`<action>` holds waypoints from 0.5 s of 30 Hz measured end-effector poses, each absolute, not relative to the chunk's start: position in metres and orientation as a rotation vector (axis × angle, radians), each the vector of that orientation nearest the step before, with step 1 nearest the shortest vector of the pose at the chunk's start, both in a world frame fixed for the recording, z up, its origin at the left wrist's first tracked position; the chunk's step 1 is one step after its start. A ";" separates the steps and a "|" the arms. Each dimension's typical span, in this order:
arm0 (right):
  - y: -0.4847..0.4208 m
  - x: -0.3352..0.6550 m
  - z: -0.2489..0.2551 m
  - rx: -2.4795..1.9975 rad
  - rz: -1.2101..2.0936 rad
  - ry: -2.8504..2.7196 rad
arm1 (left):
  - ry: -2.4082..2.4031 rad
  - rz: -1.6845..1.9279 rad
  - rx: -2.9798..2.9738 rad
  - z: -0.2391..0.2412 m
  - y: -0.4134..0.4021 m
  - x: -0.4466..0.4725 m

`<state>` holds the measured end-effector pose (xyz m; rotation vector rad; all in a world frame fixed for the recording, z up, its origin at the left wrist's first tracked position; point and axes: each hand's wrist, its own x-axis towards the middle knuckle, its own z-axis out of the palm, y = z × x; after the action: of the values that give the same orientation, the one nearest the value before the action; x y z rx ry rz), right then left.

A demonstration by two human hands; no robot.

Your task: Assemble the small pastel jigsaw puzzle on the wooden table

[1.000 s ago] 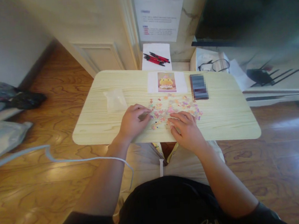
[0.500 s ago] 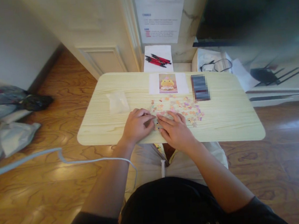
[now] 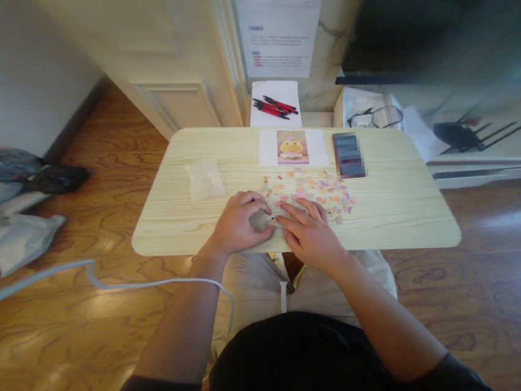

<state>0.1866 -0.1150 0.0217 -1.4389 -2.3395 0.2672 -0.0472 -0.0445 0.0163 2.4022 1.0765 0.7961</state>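
Note:
Pastel jigsaw pieces (image 3: 322, 191) lie scattered on a pale wooden table (image 3: 395, 207). My left hand (image 3: 240, 223) rests at the left edge of the scatter with fingers curled, thumb and fingertips pinching a small piece. My right hand (image 3: 308, 233) lies just beside it, fingers stretched toward the left hand's fingertips and pressing on pieces. The two hands nearly touch. A reference picture (image 3: 291, 146) of a yellow figure on pink lies on white paper behind the pieces.
A clear plastic bag (image 3: 204, 179) lies at the table's left. A dark phone (image 3: 348, 155) sits right of the picture. Red and black pens (image 3: 274, 105) lie on paper beyond the table. A white cable (image 3: 112, 283) crosses the wooden floor at left.
My right hand slid left from the lower middle of the scatter until its fingertips met my left hand. My left hand stayed put, curling a little more.

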 end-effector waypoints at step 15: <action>-0.114 0.198 0.017 -1.465 0.247 -2.213 | 1.074 0.827 2.404 0.009 -0.044 -0.049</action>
<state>0.1976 -0.1141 0.0170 -1.4652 -2.2126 0.2471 -0.0493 -0.0440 0.0091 2.4042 1.0741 0.8272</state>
